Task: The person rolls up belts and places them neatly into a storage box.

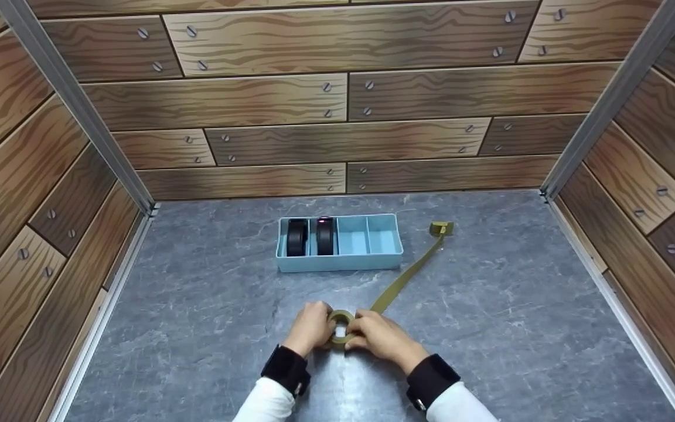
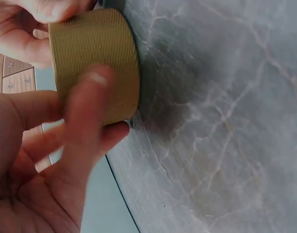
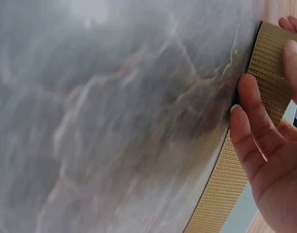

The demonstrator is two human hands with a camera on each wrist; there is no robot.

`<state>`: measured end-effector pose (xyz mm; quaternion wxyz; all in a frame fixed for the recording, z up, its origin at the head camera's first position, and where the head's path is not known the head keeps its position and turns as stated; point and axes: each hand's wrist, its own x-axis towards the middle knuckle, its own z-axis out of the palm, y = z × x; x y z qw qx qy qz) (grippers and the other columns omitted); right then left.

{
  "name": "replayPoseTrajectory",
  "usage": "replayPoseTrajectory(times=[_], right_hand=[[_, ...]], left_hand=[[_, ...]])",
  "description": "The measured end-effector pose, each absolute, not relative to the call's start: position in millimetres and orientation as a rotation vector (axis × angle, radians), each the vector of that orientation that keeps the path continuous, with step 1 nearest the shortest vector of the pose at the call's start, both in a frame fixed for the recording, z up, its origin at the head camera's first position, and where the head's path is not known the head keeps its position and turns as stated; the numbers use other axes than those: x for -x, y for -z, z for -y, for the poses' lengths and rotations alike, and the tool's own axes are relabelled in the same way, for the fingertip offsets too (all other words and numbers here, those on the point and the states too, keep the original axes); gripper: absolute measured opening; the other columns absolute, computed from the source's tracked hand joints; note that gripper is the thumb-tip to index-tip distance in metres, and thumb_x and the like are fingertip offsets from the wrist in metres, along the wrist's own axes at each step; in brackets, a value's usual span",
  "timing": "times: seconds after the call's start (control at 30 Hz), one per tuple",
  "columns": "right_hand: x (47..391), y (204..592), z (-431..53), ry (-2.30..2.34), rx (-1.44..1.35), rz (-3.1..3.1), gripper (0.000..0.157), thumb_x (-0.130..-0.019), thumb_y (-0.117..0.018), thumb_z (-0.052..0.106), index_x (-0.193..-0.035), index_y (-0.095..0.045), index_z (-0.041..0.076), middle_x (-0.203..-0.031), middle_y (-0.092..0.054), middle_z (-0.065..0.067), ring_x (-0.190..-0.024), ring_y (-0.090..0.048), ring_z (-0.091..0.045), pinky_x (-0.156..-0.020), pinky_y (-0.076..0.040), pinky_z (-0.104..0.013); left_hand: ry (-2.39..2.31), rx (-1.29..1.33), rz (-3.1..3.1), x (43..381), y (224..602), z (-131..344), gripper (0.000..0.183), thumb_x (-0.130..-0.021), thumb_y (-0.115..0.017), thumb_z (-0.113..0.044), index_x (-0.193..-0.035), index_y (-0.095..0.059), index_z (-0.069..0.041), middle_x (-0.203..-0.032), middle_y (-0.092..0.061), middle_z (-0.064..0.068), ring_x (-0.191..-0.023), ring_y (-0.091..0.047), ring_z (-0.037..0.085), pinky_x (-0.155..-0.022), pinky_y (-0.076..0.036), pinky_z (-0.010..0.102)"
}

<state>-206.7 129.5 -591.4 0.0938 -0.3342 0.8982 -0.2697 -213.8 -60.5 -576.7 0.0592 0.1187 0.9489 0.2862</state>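
Observation:
An olive-tan webbing belt [image 1: 405, 280] is partly wound into a coil [image 1: 342, 315] standing on its edge side, with an open centre, near the front of the grey surface. My left hand [image 1: 310, 326] holds the coil's left side; in the left wrist view its blurred thumb [image 2: 92, 97] lies across the ribbed outer face. From the right, my right hand [image 1: 381, 336] grips the coil where the loose length runs in; the right wrist view shows fingers against the belt's webbing [image 3: 270, 58]. That loose length stretches away to a brass-coloured buckle [image 1: 442, 228] lying at the far right.
Behind the hands stands a light-blue divided box [image 1: 337, 263]. Its two left compartments each contain a dark coiled item, one at the far left [image 1: 297, 237] and another beside it [image 1: 325, 235]. Wood-patterned walls [image 1: 343, 99] with metal corner strips enclose the grey marbled surface [image 1: 208, 305].

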Motion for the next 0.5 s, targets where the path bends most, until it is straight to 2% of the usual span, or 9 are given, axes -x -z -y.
replayPoseTrajectory(times=[0.13, 0.33, 0.5], right_hand=[[205.3, 590.4, -127.4, 0.825, 0.966, -2.640, 0.018, -0.087, -0.071, 0.036, -0.096, -0.074, 0.020, -0.086, -0.049, 0.011, -0.072, -0.046, -0.006, -0.063, -0.041, -0.024], [205.3, 588.7, -130.2, 0.784, 1.029, -2.609, 0.024, -0.089, -0.070, 0.032, -0.108, -0.073, 0.020, -0.091, -0.054, 0.007, -0.075, -0.048, -0.006, -0.065, -0.042, -0.024], [204.7, 587.6, -129.8, 0.679, 1.075, -2.688, 0.019, -0.088, -0.070, 0.035, -0.100, -0.071, 0.021, -0.087, -0.050, 0.009, -0.072, -0.046, -0.006, -0.063, -0.041, -0.025]], left_hand=[[-0.904, -0.299, -2.835, 212.0, 576.0, 59.8, 0.013, -0.082, -0.069, -0.001, -0.071, -0.065, -0.006, -0.067, -0.064, 0.004, -0.057, -0.059, 0.019, -0.057, -0.049, 0.032], [-0.713, -0.437, -2.897, 214.3, 574.7, 59.6, 0.024, -0.081, -0.071, -0.002, -0.062, -0.059, -0.012, -0.070, -0.064, 0.004, -0.062, -0.058, 0.022, -0.059, -0.047, 0.036], [-0.730, -0.478, -2.916, 215.1, 576.4, 60.0, 0.013, -0.082, -0.070, -0.004, -0.072, -0.068, -0.012, -0.080, -0.069, 0.007, -0.072, -0.065, 0.027, -0.064, -0.050, 0.039]])
